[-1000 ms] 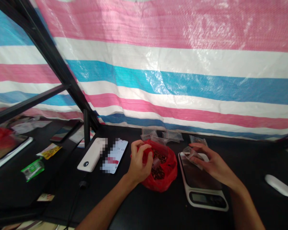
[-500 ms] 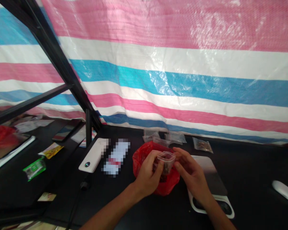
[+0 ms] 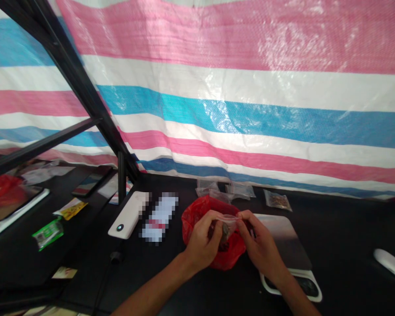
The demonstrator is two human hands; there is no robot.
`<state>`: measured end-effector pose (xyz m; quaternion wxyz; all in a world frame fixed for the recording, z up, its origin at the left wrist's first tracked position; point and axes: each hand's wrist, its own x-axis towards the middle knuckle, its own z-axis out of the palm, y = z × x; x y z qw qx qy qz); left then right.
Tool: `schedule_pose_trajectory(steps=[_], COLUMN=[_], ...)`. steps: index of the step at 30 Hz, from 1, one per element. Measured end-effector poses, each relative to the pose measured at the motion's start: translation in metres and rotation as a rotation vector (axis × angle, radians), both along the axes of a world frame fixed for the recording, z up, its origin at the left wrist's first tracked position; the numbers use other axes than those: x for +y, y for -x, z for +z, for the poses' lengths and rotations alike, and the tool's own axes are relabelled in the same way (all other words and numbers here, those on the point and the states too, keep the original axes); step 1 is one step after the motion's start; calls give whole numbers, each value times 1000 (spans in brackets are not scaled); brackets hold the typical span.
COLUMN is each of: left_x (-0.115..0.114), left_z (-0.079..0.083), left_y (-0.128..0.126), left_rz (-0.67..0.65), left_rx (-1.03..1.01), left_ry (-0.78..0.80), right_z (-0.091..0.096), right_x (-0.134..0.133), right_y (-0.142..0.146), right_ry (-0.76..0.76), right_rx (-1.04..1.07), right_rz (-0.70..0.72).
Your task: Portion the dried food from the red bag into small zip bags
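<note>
Between my hands is a small clear zip bag (image 3: 229, 224) with dark bits inside, its top edge drawn flat. My left hand (image 3: 204, 239) pinches the bag's left side. At the right end of its top edge, the thumb and fingers of my right hand (image 3: 258, 241) are closed. Beneath the bag sits an open red plastic bag (image 3: 192, 215), with some dark contents partly hidden by my hands. A kitchen scale (image 3: 289, 241) with a metal plate lies under and beside my right forearm.
Several clear zip bags (image 3: 240, 190) lie behind the red bag, and a filled one (image 3: 278, 200) farther right. A white power bank (image 3: 130, 215) and a blurred-out item (image 3: 160, 217) lie left. A black frame (image 3: 121, 175) stands at the left; a white object (image 3: 390, 263) lies far right.
The zip bag's mouth, open before, is now pulled flat. My right hand has closed its fingers on the bag's right top corner.
</note>
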<state>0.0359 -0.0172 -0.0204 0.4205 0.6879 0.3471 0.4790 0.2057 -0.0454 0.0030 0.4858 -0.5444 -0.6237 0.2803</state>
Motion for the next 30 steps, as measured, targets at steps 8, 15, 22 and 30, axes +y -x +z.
schedule_pose_trajectory(steps=[8,15,22,30], left_x=[1,1,1,3], left_z=[-3,-4,-3,0], left_y=[0,0,1,1], left_rz=[0,-25,-42,-17], left_rx=[30,25,-21,-43], left_ry=[-26,-42,-85,-107], right_z=[-1,0,1,0], right_x=[-2,-1,-2,-2], right_y=[4,5,6,6], right_ry=[-55,-29,-74,-49], right_rx=[9,2,9,1], right_rz=[-15,35,30,57])
